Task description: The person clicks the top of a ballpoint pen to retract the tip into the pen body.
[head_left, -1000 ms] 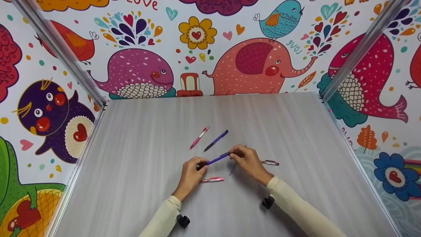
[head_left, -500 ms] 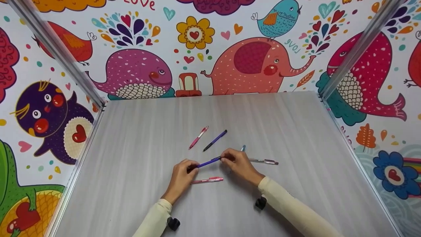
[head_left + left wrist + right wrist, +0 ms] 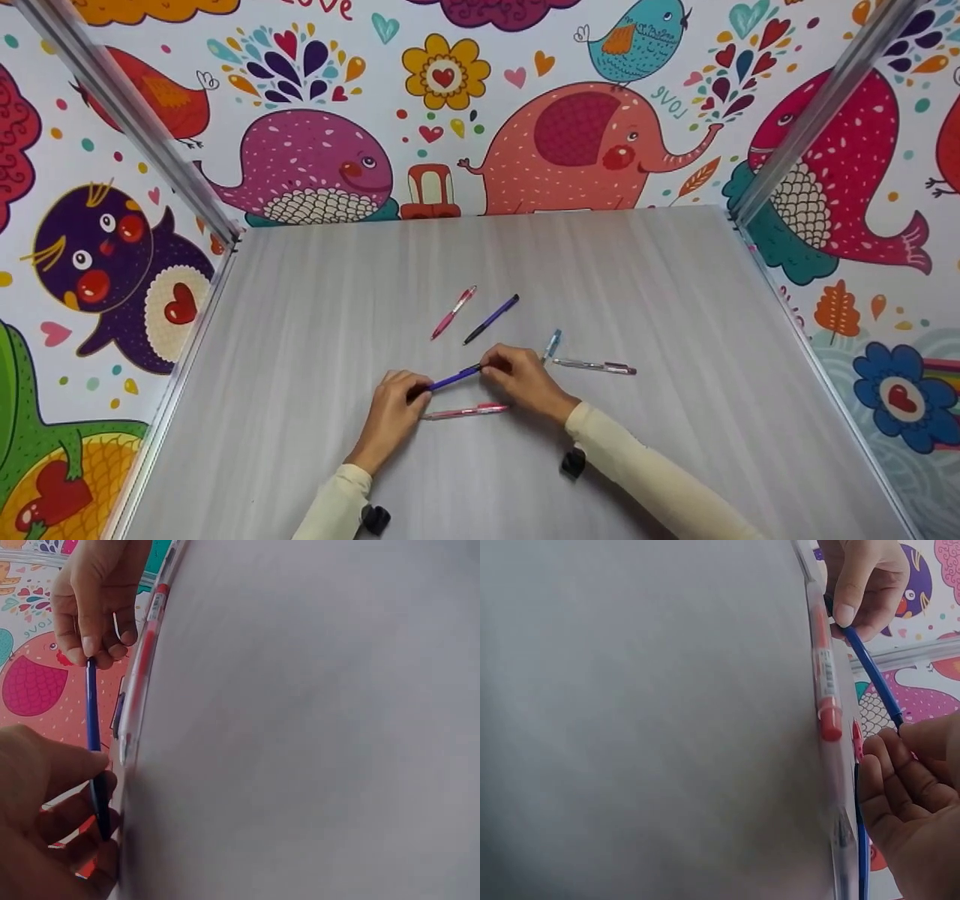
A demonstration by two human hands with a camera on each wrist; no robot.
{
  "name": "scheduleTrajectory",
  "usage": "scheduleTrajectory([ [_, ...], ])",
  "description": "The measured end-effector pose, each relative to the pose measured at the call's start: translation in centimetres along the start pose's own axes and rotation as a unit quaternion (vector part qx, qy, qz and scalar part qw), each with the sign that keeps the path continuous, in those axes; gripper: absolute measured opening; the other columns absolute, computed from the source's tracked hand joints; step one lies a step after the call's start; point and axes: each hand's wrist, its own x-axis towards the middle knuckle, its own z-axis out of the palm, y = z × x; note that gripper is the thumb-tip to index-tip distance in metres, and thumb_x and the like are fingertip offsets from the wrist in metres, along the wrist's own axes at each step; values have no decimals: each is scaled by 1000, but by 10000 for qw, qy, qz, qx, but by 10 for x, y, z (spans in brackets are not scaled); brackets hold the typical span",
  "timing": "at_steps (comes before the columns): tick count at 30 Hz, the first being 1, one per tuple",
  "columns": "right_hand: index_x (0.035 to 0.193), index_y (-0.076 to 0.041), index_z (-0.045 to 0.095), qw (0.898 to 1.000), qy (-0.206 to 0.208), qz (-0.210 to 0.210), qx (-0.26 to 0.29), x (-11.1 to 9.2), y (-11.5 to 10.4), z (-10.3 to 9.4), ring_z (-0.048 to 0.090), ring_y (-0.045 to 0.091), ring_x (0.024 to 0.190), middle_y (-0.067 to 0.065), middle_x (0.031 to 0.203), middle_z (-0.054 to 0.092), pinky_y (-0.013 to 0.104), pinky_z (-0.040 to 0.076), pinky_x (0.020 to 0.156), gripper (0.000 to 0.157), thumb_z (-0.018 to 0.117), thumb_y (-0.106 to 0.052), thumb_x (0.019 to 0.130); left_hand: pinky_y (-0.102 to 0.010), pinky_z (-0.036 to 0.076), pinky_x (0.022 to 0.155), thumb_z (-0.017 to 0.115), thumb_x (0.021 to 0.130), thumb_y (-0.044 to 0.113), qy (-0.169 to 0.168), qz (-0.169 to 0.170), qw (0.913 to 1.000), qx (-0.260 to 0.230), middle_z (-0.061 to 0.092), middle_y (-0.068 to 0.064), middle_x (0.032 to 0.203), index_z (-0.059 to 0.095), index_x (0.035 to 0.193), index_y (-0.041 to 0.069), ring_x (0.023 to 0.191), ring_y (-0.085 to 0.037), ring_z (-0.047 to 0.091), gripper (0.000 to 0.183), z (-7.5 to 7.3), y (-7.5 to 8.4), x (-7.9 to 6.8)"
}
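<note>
A blue pen (image 3: 454, 378) with dark ends is stretched between my two hands, slanting up to the right in the head view. My left hand (image 3: 391, 411) pinches its near-left end, where the left wrist view shows the black grip (image 3: 100, 806) between thumb and fingers. At the opposite end, my right hand (image 3: 523, 381) pinches the pen between thumb and fingertips, its other fingers loosely bent in the right wrist view. Just below the held pen lies a red pen (image 3: 466, 412) with a clear barrel on the table, its right end close to my right hand.
Beyond my hands, a pink pen (image 3: 454, 313) and a second blue pen (image 3: 491, 320) lie side by side, slanted. Right of my right hand are a light blue pen (image 3: 553, 343) and a clear pen (image 3: 595, 366) with a dark red end. Patterned walls enclose the grey table (image 3: 315, 300).
Both hands, with the blue pen between them, have shifted left and slightly toward the near side. The light blue pen and more of the clear pen have come into view from behind my right hand.
</note>
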Motion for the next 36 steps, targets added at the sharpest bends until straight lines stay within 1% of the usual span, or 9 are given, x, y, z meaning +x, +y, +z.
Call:
scheduleTrajectory([
  [5,113,-7,76,9999,-102,-6,-82,3,0,7,66,11,94,4,107,78,25,57,85,10,72,-2,105,-44,54,92,85,92,-3,46,32,9999,125,77,1,101,83,103,9,103,-22,64,17,-4,-4,-2],
  [12,112,-5,76,9991,-155,-111,-387,5,1,12,65,11,93,5,108,78,26,56,81,9,73,-1,105,-42,54,92,86,90,-4,114,229,9993,260,75,0,100,83,99,8,104,-23,60,15,-6,-10,-2],
  [14,113,-6,77,9986,-157,-102,-503,6,1,12,65,10,93,4,108,77,26,56,81,10,73,-2,105,-41,54,92,86,90,-4,112,254,9993,250,74,0,100,83,99,7,104,-22,59,15,-6,-13,-1],
  [22,113,-7,78,9966,-163,-88,-805,7,0,16,62,12,93,3,106,76,27,55,81,10,75,-3,104,-39,53,90,87,90,-5,171,586,9981,117,72,3,100,84,101,8,104,-20,57,18,-7,-29,-2],
  [26,119,-5,77,9956,-172,-160,-911,7,0,17,64,14,96,4,108,76,29,58,84,15,75,-3,104,-37,53,89,88,88,-7,211,765,9968,40,71,3,100,84,100,9,104,-20,57,20,-7,-34,-2],
  [30,124,-4,78,9923,-210,-286,-1187,8,0,18,67,16,101,5,113,77,32,60,89,20,75,-4,105,-36,53,89,88,87,-8,226,839,9962,-43,71,4,101,84,100,9,104,-20,57,22,-6,-38,-2],
  [34,121,-7,82,9875,-251,-333,-1518,9,1,19,66,15,102,2,112,77,31,60,89,18,76,-5,104,-35,53,90,88,87,-7,226,891,9957,-91,71,4,101,84,101,9,105,-19,56,22,-6,-40,-3],
  [36,119,-7,82,9847,-255,-438,-1666,10,2,19,65,15,101,2,109,77,30,59,88,17,77,-5,103,-35,53,89,88,88,-6,222,920,9954,-114,71,3,102,84,101,9,105,-19,56,21,-7,-40,-3],
])
